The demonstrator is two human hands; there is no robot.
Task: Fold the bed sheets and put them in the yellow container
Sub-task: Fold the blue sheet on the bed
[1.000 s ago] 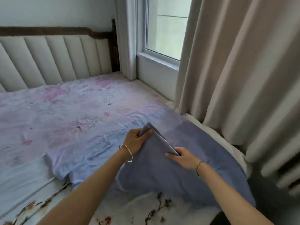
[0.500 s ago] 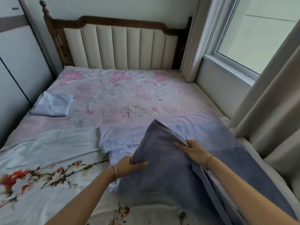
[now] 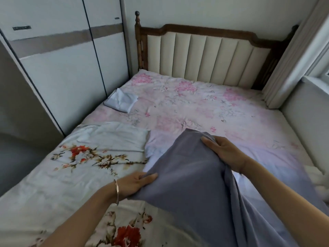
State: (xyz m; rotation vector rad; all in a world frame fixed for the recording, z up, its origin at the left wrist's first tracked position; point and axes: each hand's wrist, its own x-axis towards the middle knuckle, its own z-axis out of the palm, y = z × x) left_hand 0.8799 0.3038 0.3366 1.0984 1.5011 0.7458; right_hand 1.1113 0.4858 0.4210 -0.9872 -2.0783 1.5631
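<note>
Grey-purple sheet (image 3: 187,184) sits at the end of the bed (image 3: 195,107) farthest from the headboard (image 3: 204,56), lifted off the mattress between both hands, with the rest trailing down away from the headboard. Left hand (image 3: 137,182): grip clamped on the sheet's side edge, thumb on top and fingers tucked underneath, a thin bracelet (image 3: 116,189) on the wrist. Right hand (image 3: 226,152): grip closed over a bunched fold at the sheet's top corner, fingers curled round the cloth, nearer the headboard than the left hand. The two hands are apart, and the fabric is stretched loosely between them. A lilac sheet (image 3: 267,157) lies flat under the held one. A red-flowered sheet (image 3: 80,157) is spread out on the wardrobe side, far from the headboard and touching the lilac sheet's edge. A folded pale cloth (image 3: 122,100) lies closer to the headboard, at the mattress edge by the wardrobe (image 3: 62,68). A curtain (image 3: 293,59) hangs just beside the headboard's other end.
</note>
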